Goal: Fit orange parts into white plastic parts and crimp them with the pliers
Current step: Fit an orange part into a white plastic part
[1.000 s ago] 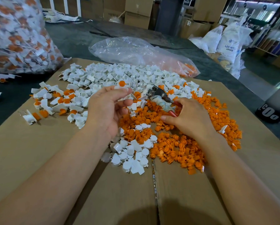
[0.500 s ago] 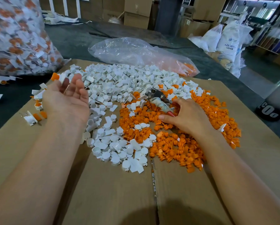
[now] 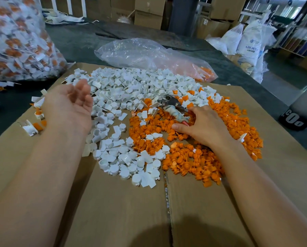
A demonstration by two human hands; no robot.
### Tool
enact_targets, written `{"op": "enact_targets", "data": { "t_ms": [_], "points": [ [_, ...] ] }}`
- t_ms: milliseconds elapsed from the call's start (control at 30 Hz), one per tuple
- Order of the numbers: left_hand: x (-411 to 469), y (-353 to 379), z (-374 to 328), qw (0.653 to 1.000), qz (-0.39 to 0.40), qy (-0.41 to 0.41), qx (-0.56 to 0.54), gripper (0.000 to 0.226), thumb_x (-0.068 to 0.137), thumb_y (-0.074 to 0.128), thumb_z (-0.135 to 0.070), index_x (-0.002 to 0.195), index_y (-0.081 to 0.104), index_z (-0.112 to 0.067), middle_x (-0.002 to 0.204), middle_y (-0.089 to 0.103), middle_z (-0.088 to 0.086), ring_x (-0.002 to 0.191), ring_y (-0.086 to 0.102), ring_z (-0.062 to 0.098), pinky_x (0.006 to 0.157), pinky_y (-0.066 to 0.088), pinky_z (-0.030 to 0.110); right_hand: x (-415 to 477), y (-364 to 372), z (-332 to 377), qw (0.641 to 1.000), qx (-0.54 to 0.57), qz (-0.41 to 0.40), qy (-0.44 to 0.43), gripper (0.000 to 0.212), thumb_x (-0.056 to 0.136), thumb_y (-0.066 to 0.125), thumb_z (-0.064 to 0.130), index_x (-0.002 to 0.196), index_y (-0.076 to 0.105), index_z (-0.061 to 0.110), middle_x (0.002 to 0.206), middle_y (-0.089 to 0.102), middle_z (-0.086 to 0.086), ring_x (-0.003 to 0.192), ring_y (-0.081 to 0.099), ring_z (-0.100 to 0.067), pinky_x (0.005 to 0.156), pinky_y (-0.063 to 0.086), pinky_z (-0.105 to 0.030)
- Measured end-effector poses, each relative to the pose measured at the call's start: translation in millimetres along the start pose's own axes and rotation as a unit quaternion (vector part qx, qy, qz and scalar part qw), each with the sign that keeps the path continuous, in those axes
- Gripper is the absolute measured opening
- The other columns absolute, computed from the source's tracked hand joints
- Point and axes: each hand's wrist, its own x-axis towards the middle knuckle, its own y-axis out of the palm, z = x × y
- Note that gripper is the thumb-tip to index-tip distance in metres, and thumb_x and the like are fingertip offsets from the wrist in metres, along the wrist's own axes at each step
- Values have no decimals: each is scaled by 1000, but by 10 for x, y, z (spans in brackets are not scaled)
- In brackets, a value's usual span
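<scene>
Left hand [image 3: 69, 107] held palm-up, relaxed, empty, beside heaped white plastic caps [image 3: 127, 90]; tape-wrapped red-handled pliers [image 3: 174, 108] gripped by right hand [image 3: 204, 127] atop orange plastic inserts [image 3: 193, 157]; insert should be seated squarely in cap before crimping

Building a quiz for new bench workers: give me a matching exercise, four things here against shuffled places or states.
1 left hand
2 right hand
3 orange parts
4 clear bag

A lies at the cardboard's far edge
B palm up, empty
C heaped on the cardboard's right side
D grips the pliers

Pairs: 1-B, 2-D, 3-C, 4-A
</scene>
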Motion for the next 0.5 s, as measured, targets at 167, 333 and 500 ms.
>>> {"op": "enact_targets", "data": {
  "t_ms": [167, 333, 500],
  "points": [
    [-131, 16, 180, 805, 132, 201, 543, 15, 79, 67, -11, 80, 62, -25, 74, 62, -8, 58, 57, 6, 52, 42, 20, -28, -32, 10, 999, 36, -17, 4, 89, 69, 51, 72, 138, 36, 17, 138, 39, -9, 128, 36, -25, 103, 32, -41],
    [-180, -5, 270, 554, 195, 220, 779, 25, 79, 66, -21, 103, 67, -26, 93, 59, -5, 91, 57, 21, 80, 51, 38, -72, -71, 48, 990, 78, -110, -29, 65, 79, 55, 59, 128, 50, 17, 129, 48, -6, 121, 41, -20, 96, 32, -33],
    [-194, -8, 300, 470, 201, 223, 830, 16, 81, 63, -22, 94, 73, -25, 94, 68, 3, 90, 59, 25, 78, 51, 37, -146, -110, 150, 960, 170, -187, -116, 19, 86, 61, 33, 97, 67, 19, 95, 53, 6, 87, 50, -8, 77, 35, -25]
  ]
}}
